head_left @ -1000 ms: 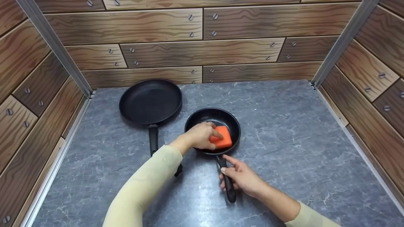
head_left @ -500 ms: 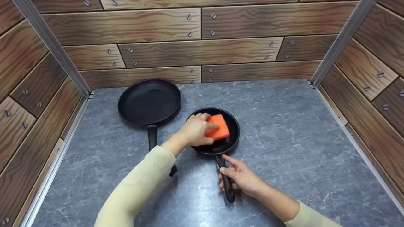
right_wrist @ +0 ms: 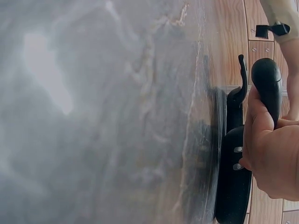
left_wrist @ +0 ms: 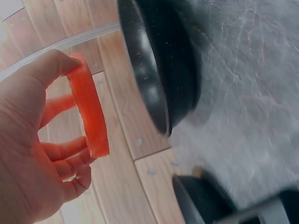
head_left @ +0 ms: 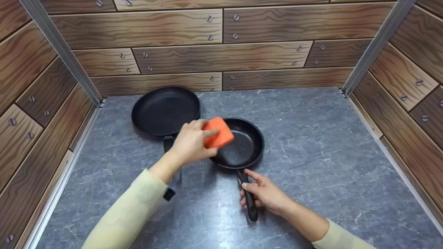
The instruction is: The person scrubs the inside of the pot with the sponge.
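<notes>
My left hand (head_left: 192,140) pinches an orange sponge (head_left: 219,133) between thumb and fingers, held up over the left rim of a small black frying pan (head_left: 238,157). In the left wrist view, the sponge (left_wrist: 91,112) appears edge-on, apart from the speckled pan (left_wrist: 180,70). The pan's interior is bare and speckled. My right hand (head_left: 268,193) grips the pan's black handle (head_left: 253,211), index finger stretched toward the pan. The right wrist view shows that hand (right_wrist: 275,154) around the handle (right_wrist: 266,84) from the side.
A larger black frying pan (head_left: 166,110) lies back left, its handle partly hidden behind my left hand and forearm. The grey marbled table (head_left: 311,138) is bounded by wood-patterned walls (head_left: 277,24). A small black device (head_left: 169,194) sits at my left sleeve.
My left hand has lifted the sponge from inside the small pan and moved it left to its rim, uncovering the pan's interior. My right hand stays on the handle.
</notes>
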A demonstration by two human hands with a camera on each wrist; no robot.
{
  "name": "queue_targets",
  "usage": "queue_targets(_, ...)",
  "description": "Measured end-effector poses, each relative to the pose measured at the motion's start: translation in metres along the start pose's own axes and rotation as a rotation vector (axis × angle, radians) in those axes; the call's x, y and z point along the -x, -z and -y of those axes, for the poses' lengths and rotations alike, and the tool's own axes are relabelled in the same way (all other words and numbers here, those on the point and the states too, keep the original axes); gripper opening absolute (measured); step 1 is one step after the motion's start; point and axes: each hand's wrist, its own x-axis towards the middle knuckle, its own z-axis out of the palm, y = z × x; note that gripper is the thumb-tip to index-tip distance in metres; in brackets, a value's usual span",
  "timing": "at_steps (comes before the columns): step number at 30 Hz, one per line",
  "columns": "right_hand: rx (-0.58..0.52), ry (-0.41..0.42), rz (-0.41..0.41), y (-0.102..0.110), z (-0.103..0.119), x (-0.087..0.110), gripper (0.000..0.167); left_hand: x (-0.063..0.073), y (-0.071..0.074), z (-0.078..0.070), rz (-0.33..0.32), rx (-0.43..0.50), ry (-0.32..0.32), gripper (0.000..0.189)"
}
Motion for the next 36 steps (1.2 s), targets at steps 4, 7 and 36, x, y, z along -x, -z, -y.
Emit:
queue_targets(4,0.004,0.01,0.003,0.0,0.001,0.0,0.081,0.018,0.011,0.01,-0.073,-0.004,0.041,0.055)
queue_targets(7,0.008,0.012,0.003,0.0,0.001,0.0,0.081,0.031,0.018,0.018,-0.106,-0.012,0.082,0.055)
queue_targets(36,0.014,-0.019,0.005,0.002,0.001,0.001,0.081,0.152,0.022,0.109,-0.271,0.002,0.457,0.061)
